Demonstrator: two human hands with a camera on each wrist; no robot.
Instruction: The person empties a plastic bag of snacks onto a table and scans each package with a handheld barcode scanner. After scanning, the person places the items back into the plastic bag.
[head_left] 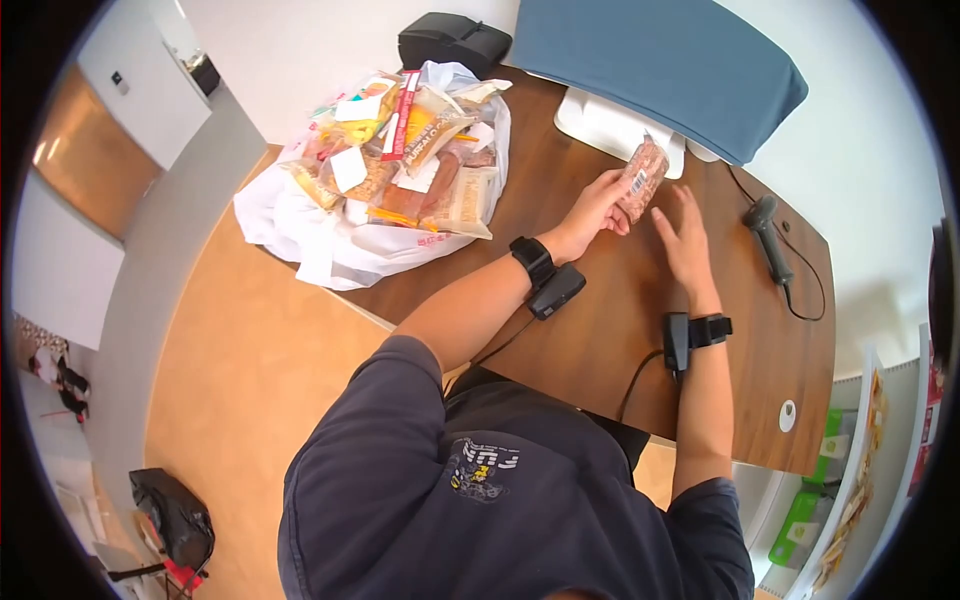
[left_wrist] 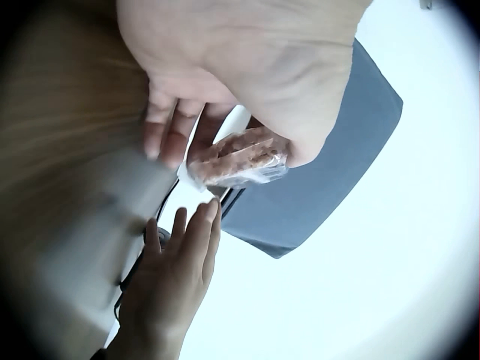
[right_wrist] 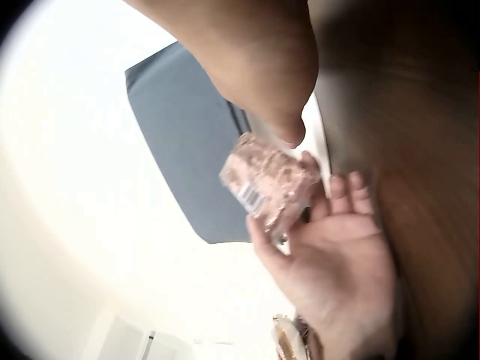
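My left hand (head_left: 598,212) grips a clear plastic packet of pinkish-brown food (head_left: 643,180) between thumb and fingers, held up over the table. A white barcode label shows on the packet (right_wrist: 268,184) in the right wrist view. Just to the right of it, my right hand (head_left: 686,240) has its fingers extended and holds nothing. From the left wrist, the packet (left_wrist: 238,156) sits under the thumb, and the right hand (left_wrist: 169,281) appears a short way off with its fingers pointing toward it.
A white plastic bag (head_left: 265,215) heaped with packaged snacks lies on the left of the brown table (head_left: 560,340). Behind stand a black device (head_left: 455,42) and a blue-grey covered object (head_left: 660,70) on a white base. At right are a corded barcode scanner (head_left: 770,240) and shelves (head_left: 850,480).
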